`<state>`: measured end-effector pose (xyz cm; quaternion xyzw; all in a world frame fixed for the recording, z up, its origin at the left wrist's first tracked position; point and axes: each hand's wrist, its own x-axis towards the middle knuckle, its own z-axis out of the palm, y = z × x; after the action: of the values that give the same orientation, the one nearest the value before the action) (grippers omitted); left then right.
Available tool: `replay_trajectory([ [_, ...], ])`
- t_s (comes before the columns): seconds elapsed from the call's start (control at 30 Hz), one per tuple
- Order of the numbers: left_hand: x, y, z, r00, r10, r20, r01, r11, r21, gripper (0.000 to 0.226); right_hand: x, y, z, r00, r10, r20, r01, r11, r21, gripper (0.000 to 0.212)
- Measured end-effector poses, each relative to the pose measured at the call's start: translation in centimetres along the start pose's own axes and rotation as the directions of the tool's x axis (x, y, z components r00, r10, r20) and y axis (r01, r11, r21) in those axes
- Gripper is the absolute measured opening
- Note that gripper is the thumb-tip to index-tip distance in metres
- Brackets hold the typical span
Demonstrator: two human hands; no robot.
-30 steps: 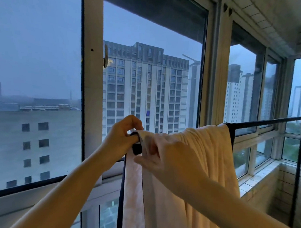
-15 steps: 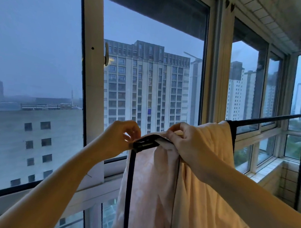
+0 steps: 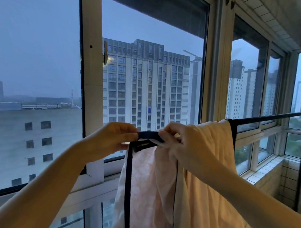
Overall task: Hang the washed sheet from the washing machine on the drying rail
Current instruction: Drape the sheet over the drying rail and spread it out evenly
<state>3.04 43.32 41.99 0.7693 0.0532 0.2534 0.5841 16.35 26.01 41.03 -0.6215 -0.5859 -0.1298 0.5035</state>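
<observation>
Pale sheet is draped over the drying rail — its dark edge is pinched between curled fingers of left hand and right hand.

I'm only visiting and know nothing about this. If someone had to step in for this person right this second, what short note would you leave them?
Left hand: pinches the dark band along the top edge of the sheet.
Right hand: pinches the same band, just to the right.
Sheet: draped over the black drying rail, bunched at its left end and hanging down.
Done: the sheet is up on the rail.
Left: probably spread it rightward along the bare part of the rail, straighten the edge, then let go.
</observation>
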Motion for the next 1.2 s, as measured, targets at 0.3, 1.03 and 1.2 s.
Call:
replay_trajectory([
  [0.3,0.2,-1.2,0.1,0.984,0.016,0.176,0.005,0.993,-0.118,0.033,-0.1,0.1,0.4,0.989,0.12,0.088,-0.121,0.993,0.002,0.027],
  [1.03,0.5,1.2,1.0,0.993,0.121,0.012,-0.117,0.913,0.39,0.017,1.2,2.4,-0.9,0.978,-0.153,0.139,0.191,0.928,-0.321,0.025],
  [1.2,0.2,2.2,1.4,0.985,0.171,0.009,-0.149,0.828,0.541,0.007,2.8,3.7,-1.7,0.943,-0.125,0.307,0.211,0.941,-0.264,0.027],
])
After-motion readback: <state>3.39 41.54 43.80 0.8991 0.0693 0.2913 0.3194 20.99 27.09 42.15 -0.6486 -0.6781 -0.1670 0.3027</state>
